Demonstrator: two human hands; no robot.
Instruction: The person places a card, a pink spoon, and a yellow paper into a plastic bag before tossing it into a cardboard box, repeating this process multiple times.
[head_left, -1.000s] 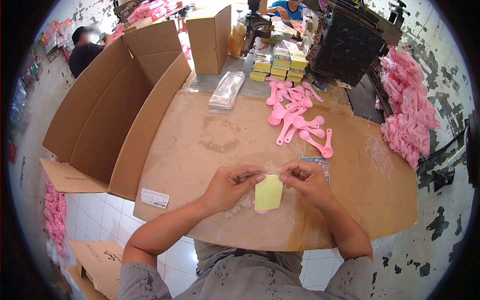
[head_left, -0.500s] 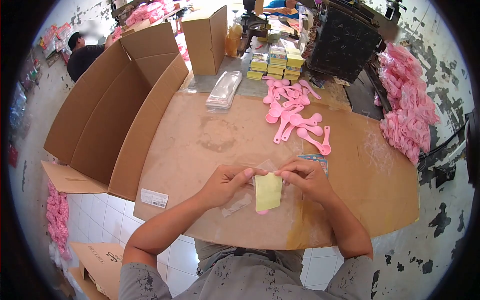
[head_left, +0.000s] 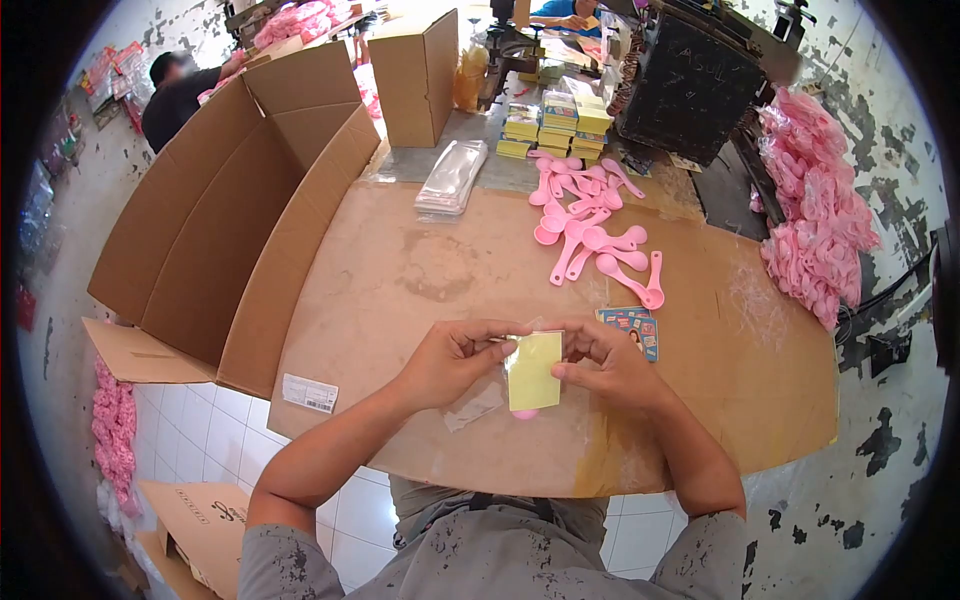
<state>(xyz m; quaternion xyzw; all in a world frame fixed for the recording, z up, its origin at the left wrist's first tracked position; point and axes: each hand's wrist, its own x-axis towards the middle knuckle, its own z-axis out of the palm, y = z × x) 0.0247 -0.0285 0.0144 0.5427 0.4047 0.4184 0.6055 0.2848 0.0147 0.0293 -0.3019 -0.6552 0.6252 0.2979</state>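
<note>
A pale yellow card (head_left: 536, 375) is held up in front of me, seemingly inside a clear plastic bag whose top edge shows between my hands. My left hand (head_left: 462, 362) pinches the bag at its upper left corner, thumb against fingers. On the other side my right hand (head_left: 608, 362) grips the right edge, its thumb on the card's face. The rounded end of a pink scoop (head_left: 524, 413) peeks out below the card; the rest of it is hidden. Blue printed cards (head_left: 640, 335) lie just beyond my right hand.
Pink scoops (head_left: 590, 230) lie heaped ahead, before stacks of cards (head_left: 540, 125). Clear bags (head_left: 452, 178) lie flat at the back. A large open carton (head_left: 270, 270) stands left, a black machine (head_left: 690, 80) at the back right. Two people sit beyond the table.
The card has risen slightly and turned squarer. My right thumb has moved down from its top edge to its right side. More of the blue printed cards shows.
</note>
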